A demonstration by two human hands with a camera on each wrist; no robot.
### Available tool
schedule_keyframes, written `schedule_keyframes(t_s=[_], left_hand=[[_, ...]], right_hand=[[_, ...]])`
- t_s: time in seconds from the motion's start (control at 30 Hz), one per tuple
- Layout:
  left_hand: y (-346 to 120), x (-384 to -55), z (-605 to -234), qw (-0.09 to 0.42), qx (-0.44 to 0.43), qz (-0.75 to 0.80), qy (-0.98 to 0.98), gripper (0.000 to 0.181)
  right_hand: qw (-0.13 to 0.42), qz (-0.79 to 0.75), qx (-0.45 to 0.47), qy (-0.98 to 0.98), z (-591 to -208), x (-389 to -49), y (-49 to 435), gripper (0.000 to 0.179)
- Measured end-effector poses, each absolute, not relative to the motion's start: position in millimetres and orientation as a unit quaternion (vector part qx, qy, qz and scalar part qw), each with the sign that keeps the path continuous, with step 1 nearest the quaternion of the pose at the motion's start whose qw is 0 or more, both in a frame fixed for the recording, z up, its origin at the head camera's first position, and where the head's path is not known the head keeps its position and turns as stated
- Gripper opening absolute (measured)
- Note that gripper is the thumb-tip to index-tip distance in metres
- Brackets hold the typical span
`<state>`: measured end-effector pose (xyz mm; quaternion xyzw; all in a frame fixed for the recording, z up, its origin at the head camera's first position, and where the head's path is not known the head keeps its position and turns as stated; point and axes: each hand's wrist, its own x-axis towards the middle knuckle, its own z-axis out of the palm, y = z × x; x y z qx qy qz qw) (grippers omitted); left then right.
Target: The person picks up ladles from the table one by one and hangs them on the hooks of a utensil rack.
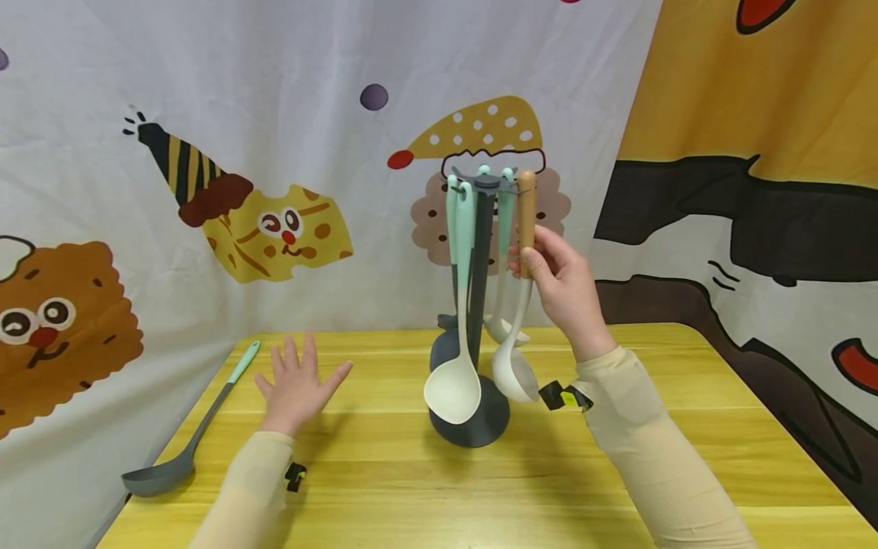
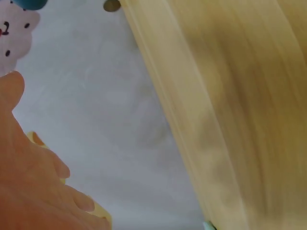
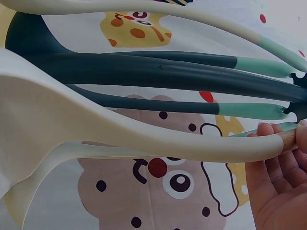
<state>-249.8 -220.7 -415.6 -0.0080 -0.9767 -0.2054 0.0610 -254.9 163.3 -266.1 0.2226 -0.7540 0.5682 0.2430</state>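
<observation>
My right hand (image 1: 565, 286) pinches the wooden handle of a white ladle (image 1: 514, 372) low down, where wood meets white. This ladle stands upright, its handle top right at the hooked head of a dark utensil rack (image 1: 482, 282). In the right wrist view, the fingers (image 3: 274, 175) lie at the handle and the white ladle (image 3: 192, 141) stretches across the picture. My left hand (image 1: 296, 385) holds nothing, its fingers spread above the table on the left; part of this hand (image 2: 33, 187) shows in the left wrist view.
A white ladle with a mint handle (image 1: 453, 390) hangs at the rack's front, with several other mint-handled utensils around the post. On the table's left edge lies a dark grey ladle (image 1: 165, 474). A printed cloth (image 1: 295, 91) hangs behind the wooden table (image 1: 384, 496).
</observation>
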Motion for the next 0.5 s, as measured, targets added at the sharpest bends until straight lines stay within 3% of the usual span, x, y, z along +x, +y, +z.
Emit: schedule_keyframes(t_s=[0.5], left_hand=[[-252,-251,-419,0.055,0.022,-0.201,-0.978,0.108]], right_hand=[[0.241,0.567,0.223,-0.755,-265,-254,163,0.036]])
